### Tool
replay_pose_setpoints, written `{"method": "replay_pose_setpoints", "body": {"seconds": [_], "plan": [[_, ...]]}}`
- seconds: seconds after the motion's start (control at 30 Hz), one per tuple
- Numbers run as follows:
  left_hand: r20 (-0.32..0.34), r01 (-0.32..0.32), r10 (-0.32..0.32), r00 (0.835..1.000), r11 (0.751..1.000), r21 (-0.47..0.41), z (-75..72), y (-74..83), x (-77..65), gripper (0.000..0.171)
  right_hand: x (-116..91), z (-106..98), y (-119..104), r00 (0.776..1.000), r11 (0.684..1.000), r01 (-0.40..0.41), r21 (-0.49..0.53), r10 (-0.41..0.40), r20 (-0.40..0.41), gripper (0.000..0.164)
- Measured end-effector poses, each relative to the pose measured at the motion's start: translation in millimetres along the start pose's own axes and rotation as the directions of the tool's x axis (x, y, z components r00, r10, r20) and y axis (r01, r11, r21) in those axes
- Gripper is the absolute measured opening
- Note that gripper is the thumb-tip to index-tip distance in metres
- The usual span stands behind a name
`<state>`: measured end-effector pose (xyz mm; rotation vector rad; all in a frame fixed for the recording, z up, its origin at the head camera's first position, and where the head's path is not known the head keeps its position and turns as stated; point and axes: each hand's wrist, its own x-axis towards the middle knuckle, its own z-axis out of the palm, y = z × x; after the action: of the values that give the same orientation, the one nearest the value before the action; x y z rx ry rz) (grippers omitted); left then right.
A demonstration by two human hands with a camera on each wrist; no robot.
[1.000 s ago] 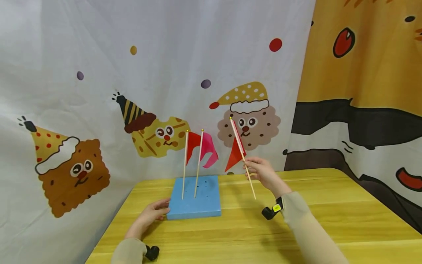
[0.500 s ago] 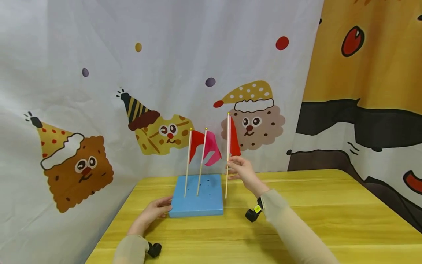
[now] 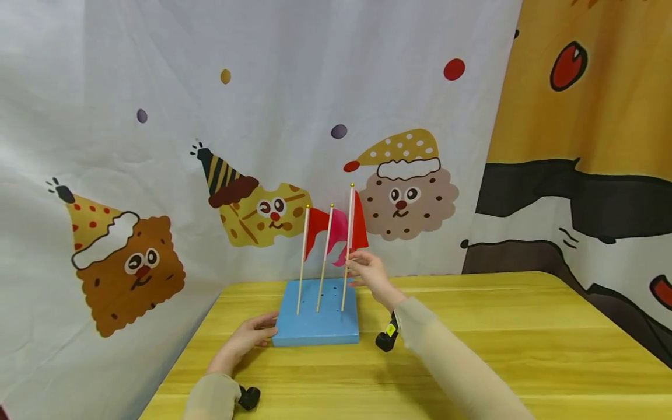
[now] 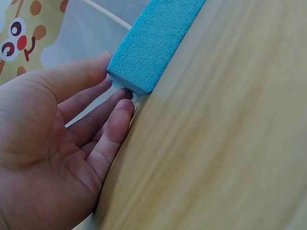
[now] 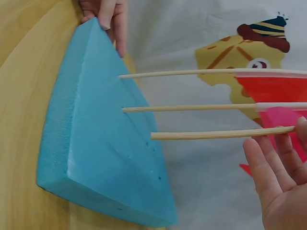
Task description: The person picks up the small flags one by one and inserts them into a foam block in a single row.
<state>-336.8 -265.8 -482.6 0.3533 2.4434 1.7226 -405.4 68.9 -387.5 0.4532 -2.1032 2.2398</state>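
On the table lies a light blue foam block [image 3: 317,330] with small holes in its top. A red flag [image 3: 314,226] and a pink flag [image 3: 338,225] stand upright in it on thin wooden sticks. My right hand [image 3: 374,277] pinches the stick of another red flag [image 3: 359,224], held nearly upright over the block's right part. In the right wrist view the stick's bare lower end [image 5: 160,136] appears just above the surface, apart from it. My left hand [image 3: 245,339] touches the block's left side with relaxed fingers, thumb at the corner [image 4: 115,69].
The wooden table [image 3: 472,326] extends to the right and in front of the block. Behind it hangs a white curtain [image 3: 294,70] with cartoon figures, and an orange and black patterned one [image 3: 619,116] hangs at the right.
My right hand has carried its red flag left from beside the block to over it, and the stick has gone from slanted to nearly upright. My left hand stays at the block's side.
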Motion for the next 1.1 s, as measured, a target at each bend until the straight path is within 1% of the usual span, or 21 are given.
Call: {"method": "replay_pose_setpoints", "body": {"seconds": [0.13,0.4,0.63,0.87,0.97,1.1], "plan": [[-0.007,0.003,-0.003,1.000,1.000,0.000,0.1,-1.3,-0.5,0.058,3,5,9,1.000,1.000,0.000,0.000,0.000,-0.020,0.021],[-0.026,0.017,-0.018,1.000,1.000,-0.008,2.5,-3.3,2.7,0.057,9,11,22,0.996,0.999,-0.040,-0.012,0.038,-0.085,0.020],[-0.012,0.004,-0.004,1.000,1.000,0.002,2.9,0.4,1.5,0.057,12,15,27,0.990,0.997,-0.060,-0.055,0.053,-0.134,0.017],[-0.022,0.023,-0.023,1.000,1.000,-0.002,2.7,0.6,4.4,0.056,14,17,31,0.989,0.993,-0.095,-0.063,0.087,-0.119,0.023],[-0.028,0.021,-0.021,0.999,1.000,-0.003,2.0,-0.6,4.6,0.056,13,17,35,0.991,0.993,-0.102,-0.055,0.096,-0.093,0.029],[-0.031,0.017,-0.017,0.999,1.000,0.000,0.9,-1.9,2.7,0.056,12,18,40,0.991,0.992,-0.116,-0.048,0.112,-0.076,0.029]]}}
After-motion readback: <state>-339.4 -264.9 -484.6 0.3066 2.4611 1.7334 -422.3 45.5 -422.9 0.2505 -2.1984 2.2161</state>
